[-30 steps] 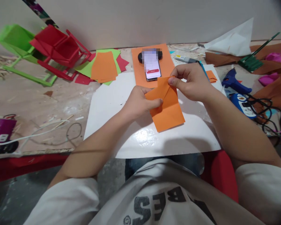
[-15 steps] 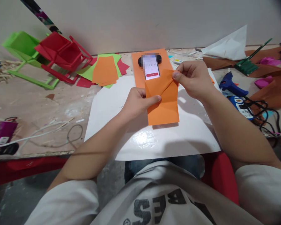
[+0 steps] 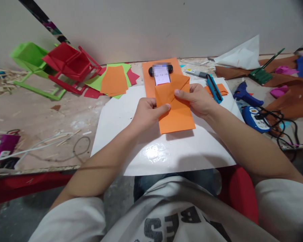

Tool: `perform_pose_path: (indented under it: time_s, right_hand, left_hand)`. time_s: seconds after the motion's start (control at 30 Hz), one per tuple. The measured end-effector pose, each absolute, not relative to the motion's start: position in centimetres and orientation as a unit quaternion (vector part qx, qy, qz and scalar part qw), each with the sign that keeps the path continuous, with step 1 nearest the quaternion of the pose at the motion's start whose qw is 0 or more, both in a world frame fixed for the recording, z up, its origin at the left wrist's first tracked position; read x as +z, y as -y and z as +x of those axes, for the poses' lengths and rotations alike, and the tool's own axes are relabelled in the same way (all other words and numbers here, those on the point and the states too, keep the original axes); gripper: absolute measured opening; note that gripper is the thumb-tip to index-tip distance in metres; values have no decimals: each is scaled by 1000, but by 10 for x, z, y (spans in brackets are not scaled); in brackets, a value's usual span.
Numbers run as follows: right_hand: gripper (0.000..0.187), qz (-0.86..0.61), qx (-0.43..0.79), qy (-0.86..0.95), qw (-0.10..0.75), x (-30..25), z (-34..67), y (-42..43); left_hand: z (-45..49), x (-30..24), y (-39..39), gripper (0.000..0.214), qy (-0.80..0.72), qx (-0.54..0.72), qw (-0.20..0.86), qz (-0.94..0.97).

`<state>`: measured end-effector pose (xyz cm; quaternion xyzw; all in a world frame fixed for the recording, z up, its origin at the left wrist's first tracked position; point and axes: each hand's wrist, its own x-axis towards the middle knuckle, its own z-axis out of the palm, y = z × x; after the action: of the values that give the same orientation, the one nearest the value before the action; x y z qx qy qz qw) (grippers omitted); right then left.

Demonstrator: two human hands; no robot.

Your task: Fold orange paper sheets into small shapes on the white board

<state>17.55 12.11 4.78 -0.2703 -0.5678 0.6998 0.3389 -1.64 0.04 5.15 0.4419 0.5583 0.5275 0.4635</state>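
Both hands hold a folded orange paper (image 3: 178, 116), raised a little over a white board (image 3: 116, 134). It has a pointed flap with creases across its upper half. My left hand (image 3: 147, 112) grips the left edge, thumb on the front and fingers behind. My right hand (image 3: 200, 101) pinches the right edge, its thumb pressing on the flap and its fingers hidden behind the paper. Just beyond the paper's top edge, a phone (image 3: 162, 74) showing a timer leans on a black object, on an orange sheet (image 3: 148, 80).
Red (image 3: 69, 64) and green folded paper chairs (image 3: 31, 64) stand at the left, beside stacked coloured sheets (image 3: 114, 80). To the right are a blue cutter (image 3: 213, 88), a folded orange piece (image 3: 223, 89), a blue glue gun (image 3: 247, 95) and tangled black cables (image 3: 282, 124).
My right hand has come down from the paper's top right corner to its right edge, thumb now on the flap. The cutter and folded orange piece have come into sight.
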Motion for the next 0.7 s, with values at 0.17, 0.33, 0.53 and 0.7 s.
perform_pose_path:
  time_s: [0.17, 0.33, 0.53, 0.7]
  right_hand:
    - [44, -302, 648, 562, 416, 37, 179, -143]
    - [49, -341, 591, 569, 459, 33, 191, -170]
    - [60, -298, 581, 617, 439, 47, 195, -164]
    - [59, -287, 604, 627, 399, 50, 186, -144]
  left_hand:
    - [-16, 49, 0, 36, -567, 514, 456, 455]
    - [-11, 49, 3, 30, -570, 523, 460, 436]
    - [-10, 52, 5, 31, -582, 506, 453, 447]
    - [-12, 55, 7, 34, -536, 492, 461, 508]
